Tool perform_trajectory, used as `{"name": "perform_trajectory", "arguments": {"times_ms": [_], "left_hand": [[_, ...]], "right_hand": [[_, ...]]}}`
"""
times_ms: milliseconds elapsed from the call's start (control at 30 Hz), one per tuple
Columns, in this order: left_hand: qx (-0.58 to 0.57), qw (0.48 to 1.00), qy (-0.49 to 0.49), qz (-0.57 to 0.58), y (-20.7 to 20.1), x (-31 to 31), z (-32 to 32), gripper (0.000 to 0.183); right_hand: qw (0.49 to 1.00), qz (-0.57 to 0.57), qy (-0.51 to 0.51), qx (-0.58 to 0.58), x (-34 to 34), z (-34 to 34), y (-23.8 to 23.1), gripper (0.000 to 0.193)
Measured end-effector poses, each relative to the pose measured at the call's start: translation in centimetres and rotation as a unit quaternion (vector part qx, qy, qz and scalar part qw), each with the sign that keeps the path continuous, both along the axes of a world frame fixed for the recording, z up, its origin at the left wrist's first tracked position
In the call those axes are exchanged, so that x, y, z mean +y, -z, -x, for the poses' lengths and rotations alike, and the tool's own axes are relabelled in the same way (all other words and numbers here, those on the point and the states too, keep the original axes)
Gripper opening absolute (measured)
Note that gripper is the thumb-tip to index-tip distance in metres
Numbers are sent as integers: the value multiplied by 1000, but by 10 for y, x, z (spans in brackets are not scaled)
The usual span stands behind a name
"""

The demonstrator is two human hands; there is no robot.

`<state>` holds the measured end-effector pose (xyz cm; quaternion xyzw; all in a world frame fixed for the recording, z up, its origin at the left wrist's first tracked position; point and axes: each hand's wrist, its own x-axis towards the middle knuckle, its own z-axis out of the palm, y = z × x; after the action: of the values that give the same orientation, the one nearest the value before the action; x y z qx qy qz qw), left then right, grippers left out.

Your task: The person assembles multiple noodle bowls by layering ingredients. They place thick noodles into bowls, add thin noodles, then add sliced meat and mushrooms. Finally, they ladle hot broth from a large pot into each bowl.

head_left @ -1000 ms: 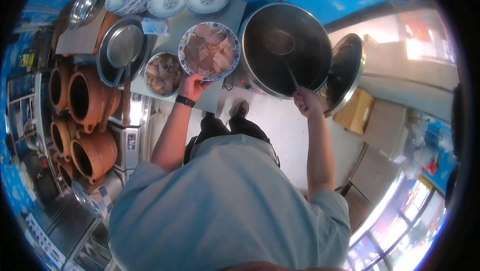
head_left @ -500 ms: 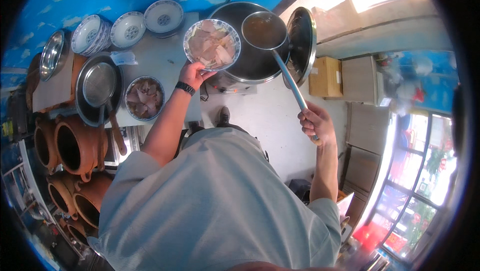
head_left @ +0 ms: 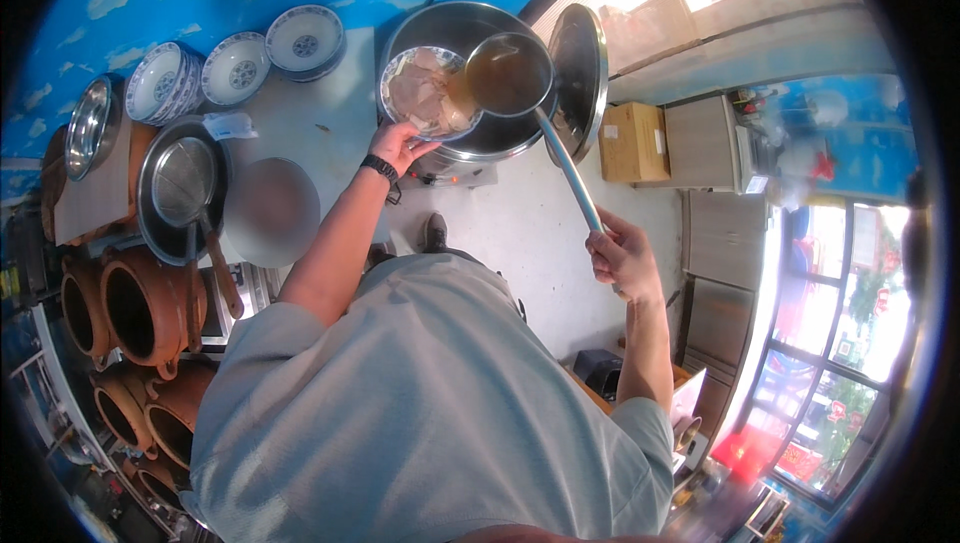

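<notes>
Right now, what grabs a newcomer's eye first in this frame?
The big steel ladle full of brown broth, held by the right hand on its long handle, over the large steel pot at top centre. Beside it, the left hand holds a bowl of pale sliced food over the pot's rim. At far left, brown clay jars stand in a row.

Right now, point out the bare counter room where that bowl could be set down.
The widest bare patch of counter lies between the stacked patterned bowls, the big pot and the round grey lid. The left end is crowded: strainer in a metal basin, small steel bowl, clay jars below. Left hand holds the bowl over the pot; right hand holds the ladle.
</notes>
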<state>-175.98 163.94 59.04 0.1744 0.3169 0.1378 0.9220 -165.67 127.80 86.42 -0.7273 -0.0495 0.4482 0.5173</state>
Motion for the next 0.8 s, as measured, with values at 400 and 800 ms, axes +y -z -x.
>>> {"name": "perform_trajectory", "arguments": {"times_ms": [400,800], "left_hand": [[-13,1000,-7,2,-2,-14,3,49],[-31,999,-23,33,1,-18,9,47]], "right_hand": [[995,40,-47,-78,-2,2,-5,54],[982,64,-85,-157,1,3,-7,55]]}}
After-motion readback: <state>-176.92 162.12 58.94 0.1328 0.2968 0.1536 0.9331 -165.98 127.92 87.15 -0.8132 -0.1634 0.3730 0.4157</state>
